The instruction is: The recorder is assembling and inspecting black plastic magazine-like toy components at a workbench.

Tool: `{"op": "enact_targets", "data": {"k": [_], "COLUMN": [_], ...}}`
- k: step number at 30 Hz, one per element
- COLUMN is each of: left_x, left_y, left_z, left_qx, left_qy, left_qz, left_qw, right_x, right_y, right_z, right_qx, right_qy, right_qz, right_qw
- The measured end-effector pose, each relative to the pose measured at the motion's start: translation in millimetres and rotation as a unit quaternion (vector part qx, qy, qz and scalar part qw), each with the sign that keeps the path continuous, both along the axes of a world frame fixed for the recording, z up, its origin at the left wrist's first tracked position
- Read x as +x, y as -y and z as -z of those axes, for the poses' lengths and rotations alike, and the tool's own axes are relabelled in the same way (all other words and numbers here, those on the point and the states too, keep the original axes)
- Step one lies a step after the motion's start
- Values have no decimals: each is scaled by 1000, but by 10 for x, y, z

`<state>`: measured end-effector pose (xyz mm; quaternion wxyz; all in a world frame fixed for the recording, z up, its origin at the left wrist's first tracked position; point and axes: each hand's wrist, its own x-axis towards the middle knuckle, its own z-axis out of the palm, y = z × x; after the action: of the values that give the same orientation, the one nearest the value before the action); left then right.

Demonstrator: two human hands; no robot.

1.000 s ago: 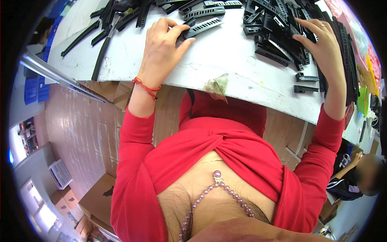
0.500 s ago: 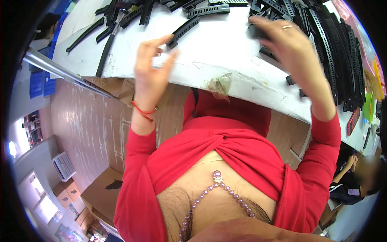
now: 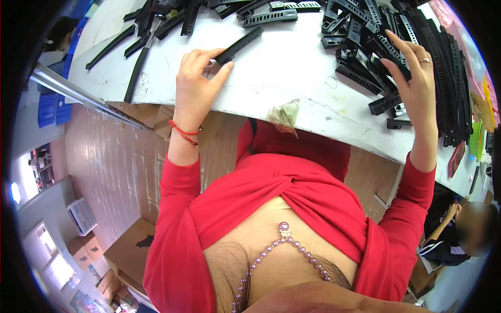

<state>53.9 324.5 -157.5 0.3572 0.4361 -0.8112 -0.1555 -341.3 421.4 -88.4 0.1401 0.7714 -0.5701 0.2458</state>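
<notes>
A short black slotted plastic strip (image 3: pixel 241 45) is pinched at its near end by my left hand (image 3: pixel 198 78), its far end pointing up and right above the white table. At the right, my right hand (image 3: pixel 417 73) has its thumb and index finger around another black slotted strip (image 3: pixel 395 58) at the edge of a heap. My fingers hide part of that strip. Loose black slotted strips (image 3: pixel 360 73) lie jumbled just left of my right hand. Another strip (image 3: pixel 270 17) rests on the table beyond my left hand's piece.
Long black strips (image 3: pixel 443 78) are stacked along the table's right side. A black-handled tool (image 3: pixel 136 73) and more strips (image 3: pixel 110 47) lie at the left. Clear film (image 3: pixel 284 116) hangs at the white table's (image 3: pixel 313 78) front edge. Another person (image 3: pixel 449 235) sits at the right.
My right hand has moved right and nearer, from the heap's left part to its right edge. My left hand's strip has shifted slightly right; that hand has barely moved.
</notes>
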Motion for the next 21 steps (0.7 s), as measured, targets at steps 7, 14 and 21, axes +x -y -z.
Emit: {"op": "enact_targets", "data": {"k": [7, 14, 21], "left_x": [-466, -414, -640], "left_y": [-496, -18, 767], "left_z": [-146, -230, -388], "left_qx": [-120, -25, -28], "left_qy": [-98, -65, 94], "left_qz": [154, 196, 181], "left_qw": [976, 978, 979], "right_x": [1161, 662, -187], "right_y": [-51, -19, -153], "right_z": [77, 67, 75], "right_qx": [71, 45, -2], "right_qy": [-1, -29, -84], "right_qz": [-187, -42, 118], "right_qw": [980, 998, 990]}}
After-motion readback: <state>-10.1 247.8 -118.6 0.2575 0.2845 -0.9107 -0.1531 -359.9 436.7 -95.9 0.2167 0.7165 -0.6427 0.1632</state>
